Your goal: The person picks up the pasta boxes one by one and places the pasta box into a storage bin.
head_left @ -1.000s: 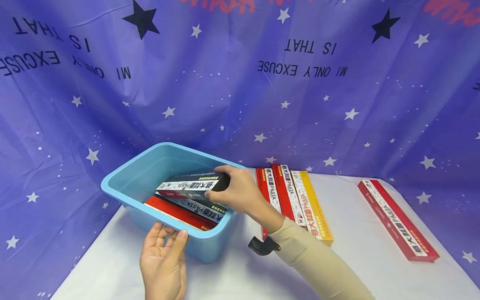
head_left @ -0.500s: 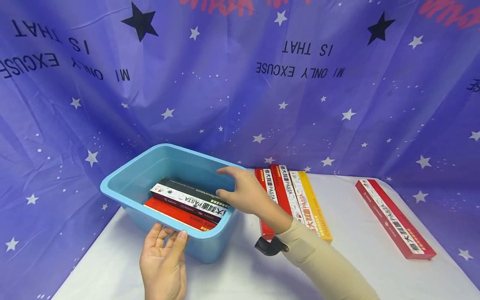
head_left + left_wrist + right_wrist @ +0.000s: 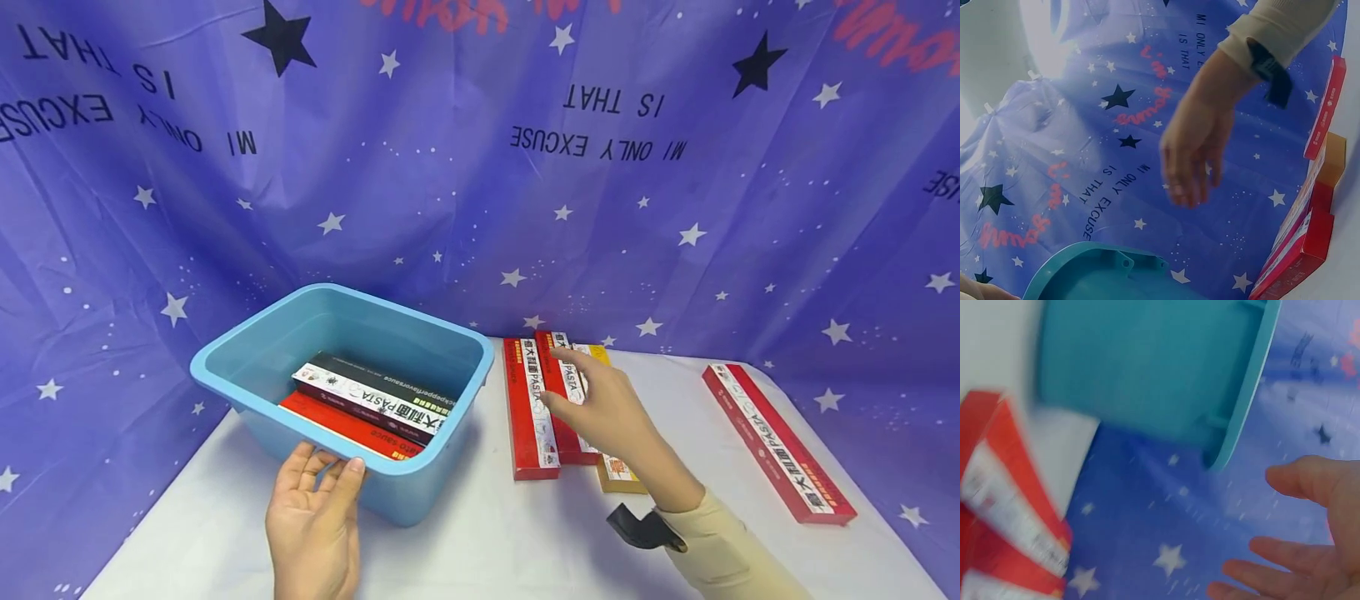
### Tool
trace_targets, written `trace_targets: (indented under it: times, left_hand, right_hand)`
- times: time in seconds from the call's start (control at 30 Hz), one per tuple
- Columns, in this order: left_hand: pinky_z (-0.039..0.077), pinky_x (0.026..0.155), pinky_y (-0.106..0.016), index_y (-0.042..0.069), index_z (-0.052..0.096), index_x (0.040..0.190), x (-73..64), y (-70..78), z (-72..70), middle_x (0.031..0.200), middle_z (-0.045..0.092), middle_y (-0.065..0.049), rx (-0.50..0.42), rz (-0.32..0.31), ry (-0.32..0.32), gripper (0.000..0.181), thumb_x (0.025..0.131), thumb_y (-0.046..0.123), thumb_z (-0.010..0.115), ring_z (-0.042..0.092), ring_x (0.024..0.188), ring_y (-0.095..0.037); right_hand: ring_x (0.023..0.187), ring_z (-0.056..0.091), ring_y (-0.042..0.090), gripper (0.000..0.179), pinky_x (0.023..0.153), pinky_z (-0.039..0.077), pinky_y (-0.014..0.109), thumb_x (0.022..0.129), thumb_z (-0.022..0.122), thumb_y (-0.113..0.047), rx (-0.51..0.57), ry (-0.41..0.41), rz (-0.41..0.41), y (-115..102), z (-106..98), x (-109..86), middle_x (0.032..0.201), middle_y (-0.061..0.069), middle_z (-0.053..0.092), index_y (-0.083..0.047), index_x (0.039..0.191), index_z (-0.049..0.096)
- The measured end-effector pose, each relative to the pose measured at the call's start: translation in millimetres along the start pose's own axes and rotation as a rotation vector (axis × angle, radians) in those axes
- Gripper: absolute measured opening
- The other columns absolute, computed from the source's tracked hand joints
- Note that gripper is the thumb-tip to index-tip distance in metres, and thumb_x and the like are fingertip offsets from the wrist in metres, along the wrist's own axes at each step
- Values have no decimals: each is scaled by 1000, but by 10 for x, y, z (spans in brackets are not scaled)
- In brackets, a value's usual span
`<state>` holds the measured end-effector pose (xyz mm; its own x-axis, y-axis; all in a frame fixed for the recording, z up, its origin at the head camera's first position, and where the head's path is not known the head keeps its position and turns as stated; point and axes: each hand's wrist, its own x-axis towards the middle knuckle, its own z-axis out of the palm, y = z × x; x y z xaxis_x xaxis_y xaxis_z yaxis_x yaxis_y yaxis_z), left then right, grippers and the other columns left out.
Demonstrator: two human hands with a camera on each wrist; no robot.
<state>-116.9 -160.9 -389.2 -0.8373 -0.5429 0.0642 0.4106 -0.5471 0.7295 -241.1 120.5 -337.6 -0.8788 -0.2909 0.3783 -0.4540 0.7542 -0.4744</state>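
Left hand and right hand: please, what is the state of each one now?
Left hand: closed, holding the blue plastic bin by its rim.
Right hand: open, holding nothing.

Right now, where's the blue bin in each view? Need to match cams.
Head: blue bin left of centre, lower half, whole outline in frame.
Left wrist: bottom edge, left of centre, cut off below.
Right wrist: top, about centre, cut off above, rim towards the right.
Shared landmark: red pasta boxes, right of the bin in head, lower right in left wrist, lower left in right wrist.
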Motion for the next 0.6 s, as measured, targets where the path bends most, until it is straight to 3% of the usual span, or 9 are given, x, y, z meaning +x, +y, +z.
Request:
trace_targets:
  times: [0.03, 0.2, 0.37, 0.5, 0.6]
  left_hand:
    - [56, 83, -25, -1, 35, 134, 1, 1, 0, 112, 39, -15, 2, 0, 0, 54, 88, -20, 56, 50, 92, -16]
    - [56, 83, -26, -2, 36, 134, 6, 1, -11, 111, 41, -14, -2, 5, 6, 55, 87, -20, 58, 53, 91, -16]
    - [56, 83, -27, -1, 36, 134, 7, -7, -1, 111, 42, -14, 6, -3, 11, 55, 87, -20, 58, 54, 92, -16]
    - [56, 84, -27, -1, 36, 135, 6, -20, 7, 111, 42, -14, 12, -6, 8, 55, 87, -19, 58, 54, 93, -16]
    - [56, 84, -27, -1, 37, 134, 4, -21, 10, 111, 42, -13, 17, -3, 14, 55, 88, -19, 58, 54, 92, -16]
  right_hand:
    - [111, 58, 31, 61, 93, 49, 54, 84, 76, -28, -12, -3, 23, 77, -10, -23, 133, 8, 59, -15, 139, 53]
    - [120, 52, 38, 75, 99, 44, 58, 82, 78, -36, -84, -62, 142, 439, 43, -114, 135, 17, 54, -4, 142, 45]
    - [104, 54, 33, 89, 92, 47, 54, 73, 84, -45, -161, -177, 259, 757, 167, -210, 121, 20, 56, 8, 134, 46]
    - [98, 53, 33, 95, 86, 50, 53, 63, 88, -52, -254, -260, 332, 933, 262, -333, 116, 22, 54, 10, 125, 51]
    - [112, 50, 45, 92, 91, 47, 59, 66, 86, -50, -299, -282, 338, 1002, 302, -413, 122, 30, 54, 9, 128, 52]
